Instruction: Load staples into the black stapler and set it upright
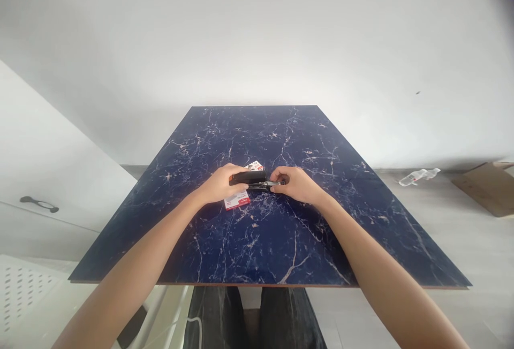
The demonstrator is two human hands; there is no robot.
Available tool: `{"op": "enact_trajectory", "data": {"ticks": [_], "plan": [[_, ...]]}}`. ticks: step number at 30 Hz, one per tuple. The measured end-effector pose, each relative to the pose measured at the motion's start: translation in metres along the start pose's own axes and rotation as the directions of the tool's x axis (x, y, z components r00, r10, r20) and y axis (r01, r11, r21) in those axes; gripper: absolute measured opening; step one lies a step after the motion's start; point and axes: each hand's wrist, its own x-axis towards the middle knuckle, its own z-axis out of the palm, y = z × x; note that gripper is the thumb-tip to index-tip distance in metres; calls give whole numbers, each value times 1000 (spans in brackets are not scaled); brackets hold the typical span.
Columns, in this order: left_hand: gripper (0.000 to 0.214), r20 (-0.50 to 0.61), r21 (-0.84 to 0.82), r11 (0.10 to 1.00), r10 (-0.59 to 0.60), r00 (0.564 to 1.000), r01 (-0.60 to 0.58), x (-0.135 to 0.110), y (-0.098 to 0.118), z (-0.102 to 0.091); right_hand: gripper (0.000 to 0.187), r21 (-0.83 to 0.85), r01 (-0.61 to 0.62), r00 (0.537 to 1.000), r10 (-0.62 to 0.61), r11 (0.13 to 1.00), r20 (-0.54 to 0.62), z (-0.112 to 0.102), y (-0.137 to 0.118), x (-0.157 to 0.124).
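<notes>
Your left hand (220,184) wraps the black stapler (249,177) at frame centre, its long axis running left-right. Your right hand (295,184) pinches its right end, seemingly the metal tray, above the staple box (237,200).

Two forearms were shown bare along their whole visible length, from the near edge of the scene up to the wrists. The left hand (220,184) and the right hand (296,184) were likewise uncovered. Dark grey trousers (257,317) — faintly mottled, like washed denim — were seen at the near middle, one leg beside the other.
</notes>
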Motion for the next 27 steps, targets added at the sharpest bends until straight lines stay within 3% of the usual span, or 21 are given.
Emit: {"op": "enact_trajectory", "data": {"ticks": [9, 15, 19, 27], "plan": [[45, 3, 3, 1000, -6, 1000, 6, 0, -1, 0, 21, -119, 56, 998, -57, 991, -9, -10, -5, -4], [46, 8, -7, 1000, -21, 1000, 21, -1, 0, 0, 7, -211, 198, 976, -211, 957, -44, -4, -4, -3], [47, 21, -11, 1000, -27, 999, 27, -1, 1, 0, 10, -295, 298, 946, -321, 908, -33, 1, -6, -3], [48, 11, -4, 999, -37, 999, 37, 0, 1, 0, 16, -381, 307, 945, -326, 872, 16, 2, -8, -4]]}}
